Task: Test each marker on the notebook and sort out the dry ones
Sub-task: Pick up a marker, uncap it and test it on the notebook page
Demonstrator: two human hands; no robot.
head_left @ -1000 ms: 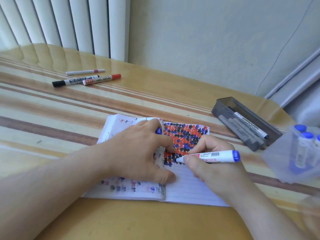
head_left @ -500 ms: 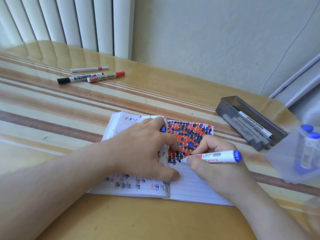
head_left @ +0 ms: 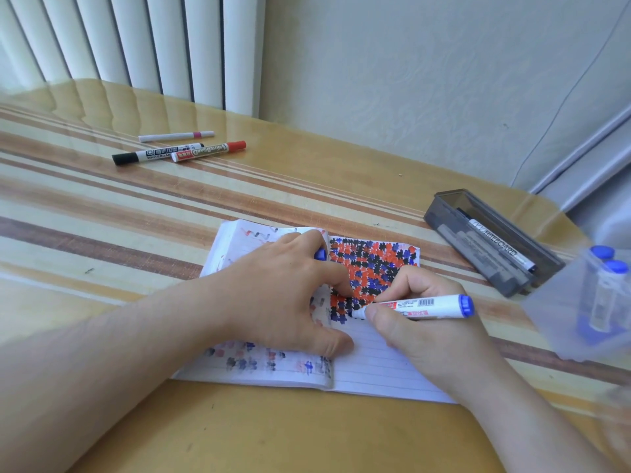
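Note:
An open lined notebook (head_left: 375,377) lies on the striped table, its right page covered with red, blue and black marks. My right hand (head_left: 420,332) grips a white marker with a blue end (head_left: 430,306), tip down on the page at the lower edge of the marks. My left hand (head_left: 283,295) presses flat on the notebook's left page, and a blue cap (head_left: 320,254) shows under its fingers. How the cap is held is hidden.
Three markers lie at the far left: a pink-banded one (head_left: 176,135), a black-capped one (head_left: 150,155) and a red-capped one (head_left: 208,151). A grey open case (head_left: 444,213) with markers sits at the right. A clear holder (head_left: 560,322) with blue markers stands at the right edge.
The camera has shifted slightly, so everything sits a little lower right in view. My right hand keeps the marker tip on the page at nearly the same spot; my left hand stays put.

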